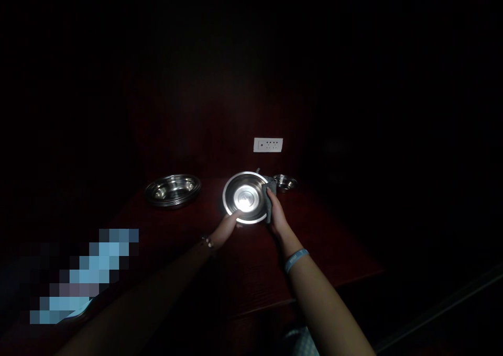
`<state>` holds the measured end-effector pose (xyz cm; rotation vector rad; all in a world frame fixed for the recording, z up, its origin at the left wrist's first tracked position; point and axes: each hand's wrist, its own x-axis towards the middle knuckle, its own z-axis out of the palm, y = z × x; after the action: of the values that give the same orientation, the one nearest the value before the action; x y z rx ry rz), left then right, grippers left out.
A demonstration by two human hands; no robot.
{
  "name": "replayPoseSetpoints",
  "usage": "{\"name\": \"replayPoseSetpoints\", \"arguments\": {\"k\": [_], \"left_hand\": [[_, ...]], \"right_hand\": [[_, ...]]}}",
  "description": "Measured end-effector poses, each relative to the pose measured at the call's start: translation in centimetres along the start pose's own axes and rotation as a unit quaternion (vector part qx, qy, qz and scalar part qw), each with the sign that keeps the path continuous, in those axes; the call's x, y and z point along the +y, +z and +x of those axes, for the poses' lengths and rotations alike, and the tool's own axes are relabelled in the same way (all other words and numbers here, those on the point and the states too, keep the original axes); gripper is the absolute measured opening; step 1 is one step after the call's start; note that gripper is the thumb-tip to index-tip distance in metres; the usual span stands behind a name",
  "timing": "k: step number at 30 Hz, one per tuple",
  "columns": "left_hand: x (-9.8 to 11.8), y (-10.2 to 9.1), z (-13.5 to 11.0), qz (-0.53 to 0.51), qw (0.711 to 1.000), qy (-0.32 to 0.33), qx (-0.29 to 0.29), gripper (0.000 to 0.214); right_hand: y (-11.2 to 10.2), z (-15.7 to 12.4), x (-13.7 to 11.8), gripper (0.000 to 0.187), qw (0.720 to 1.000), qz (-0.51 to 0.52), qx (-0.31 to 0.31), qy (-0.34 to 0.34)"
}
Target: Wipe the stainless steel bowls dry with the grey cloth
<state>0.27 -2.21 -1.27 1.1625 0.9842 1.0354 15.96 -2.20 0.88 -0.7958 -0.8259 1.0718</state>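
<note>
A round steel plate (245,197) is tilted up toward me over a dark red table (251,272), brightly lit at its centre. My left hand (227,229) grips its lower left rim, fingers closed on the edge. My right hand (277,213) presses a grey cloth (269,195) against the plate's right rim, fingers wrapped round the cloth. A blue band sits on my right wrist and a bracelet on the left.
A stack of steel plates (172,189) lies on the table to the left. A small steel bowl (285,182) stands behind the right hand. A white wall socket (268,144) is on the dark wall. A blurred bluish patch (84,277) is at lower left.
</note>
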Motion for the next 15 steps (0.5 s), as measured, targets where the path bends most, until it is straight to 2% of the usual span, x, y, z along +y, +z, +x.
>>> {"name": "replayPoseSetpoints", "arguments": {"k": [7, 10, 15], "left_hand": [[-0.7, -0.1, 1.0, 0.005, 1.000, -0.006, 0.006, 0.035], [-0.3, 0.1, 0.6, 0.001, 1.000, 0.015, 0.021, 0.032], [0.9, 0.5, -0.6, 0.006, 0.999, 0.032, 0.013, 0.026]], "right_hand": [[0.0, 0.0, 0.1, 0.037, 0.999, 0.051, 0.011, -0.015], [-0.1, -0.2, 0.0, 0.036, 0.998, 0.041, 0.032, -0.021], [-0.2, -0.2, 0.0, 0.041, 0.998, 0.040, 0.040, -0.012]]}}
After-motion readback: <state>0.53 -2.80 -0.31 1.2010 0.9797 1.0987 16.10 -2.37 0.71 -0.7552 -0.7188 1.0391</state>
